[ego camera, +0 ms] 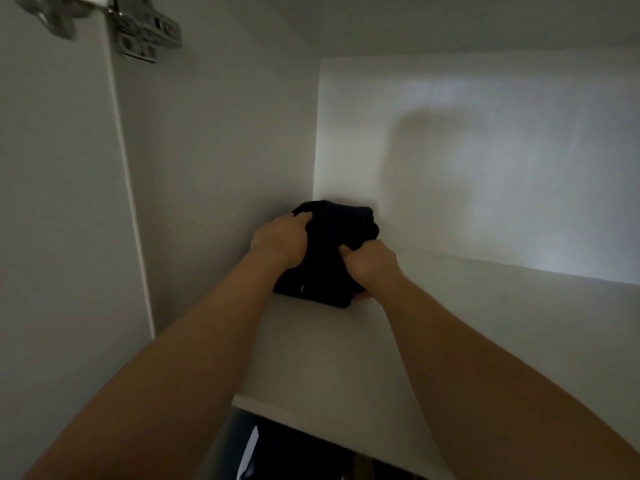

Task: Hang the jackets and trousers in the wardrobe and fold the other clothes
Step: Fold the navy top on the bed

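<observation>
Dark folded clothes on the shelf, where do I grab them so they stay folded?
Grip the dark folded clothes by both side edges, as the left hand and right hand do, coming from the open front of the shelf. The soft bundle would likely sag from one pinch, and the side wall and back wall close off its left and back.

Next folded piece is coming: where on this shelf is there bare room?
The white wardrobe shelf is bare right of the dark folded garment, along the white back wall, and in front of it toward the shelf's front edge. Crowded: the back left corner against the side wall, where the left hand and right hand hold the garment.
</observation>
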Tool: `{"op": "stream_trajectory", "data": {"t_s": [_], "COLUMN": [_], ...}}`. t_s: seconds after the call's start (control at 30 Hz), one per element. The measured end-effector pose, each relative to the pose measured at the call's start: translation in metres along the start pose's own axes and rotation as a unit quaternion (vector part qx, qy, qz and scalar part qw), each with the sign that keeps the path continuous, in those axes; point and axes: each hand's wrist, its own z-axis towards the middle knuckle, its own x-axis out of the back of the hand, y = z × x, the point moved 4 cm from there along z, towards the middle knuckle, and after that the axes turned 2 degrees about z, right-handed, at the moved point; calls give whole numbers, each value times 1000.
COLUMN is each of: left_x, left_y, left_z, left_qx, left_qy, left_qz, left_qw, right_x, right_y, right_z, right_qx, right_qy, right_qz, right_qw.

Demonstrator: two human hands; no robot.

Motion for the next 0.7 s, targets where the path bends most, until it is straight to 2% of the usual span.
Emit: {"op": "stream_trajectory", "data": {"t_s": [0.2, 0.43, 0.57, 0.7], "left_x": [-24, -37, -37, -21], "left_y": [-6, 5, 9, 10], "left_z": [53, 83, 88, 83], "left_qx": [-2, -7, -14, -1], "left_qy": [-24, 4, -4, -59], "left_qz": [70, 185, 185, 133], "left_qw": [997, 983, 983, 989], "right_x": [-20, -29, -28, -18], "right_y": [4, 11, 15, 6], "right_z": [50, 91, 94, 82], "right_qx": [-17, -23, -37, -47], "right_qy": [13, 9, 9, -35], "right_qz": [-17, -34, -28, -4], "right_qw": [1000, 999, 999, 998]}}
